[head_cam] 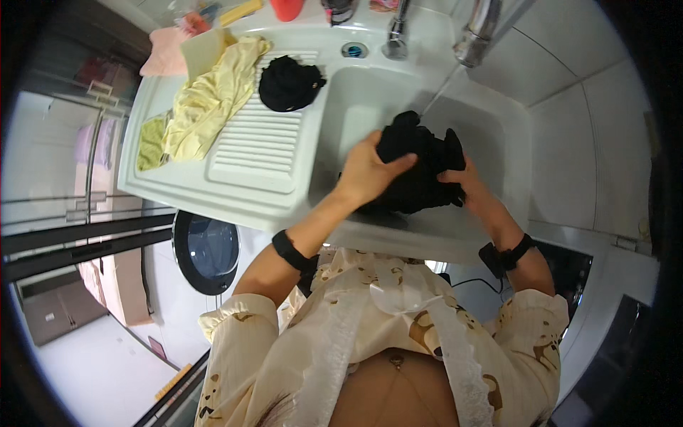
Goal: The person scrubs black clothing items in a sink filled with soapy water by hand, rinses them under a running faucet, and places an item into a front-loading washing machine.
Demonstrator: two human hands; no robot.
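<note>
A bunched black cloth garment [416, 171] is held over the basin of a white laundry sink [368, 91]. My left hand [368, 171] grips its left side, the thumb lying across the fabric. On the opposite side, my right hand [467, 181] has the cloth between thumb and fingers. Most of my right fingers are hidden behind the fabric. From the chrome faucet [475, 42] a thin stream of water runs down to the top of the garment. Its lower folds hang into the basin, and the garment's exact kind cannot be told.
A ribbed washboard [261, 144] is moulded into the sink's left side. Another black cloth bundle [288, 85] and a pale yellow garment [213, 101] lie on it. A second chrome tap [396, 42] stands behind the basin. A round glass appliance door [207, 251] juts out below left.
</note>
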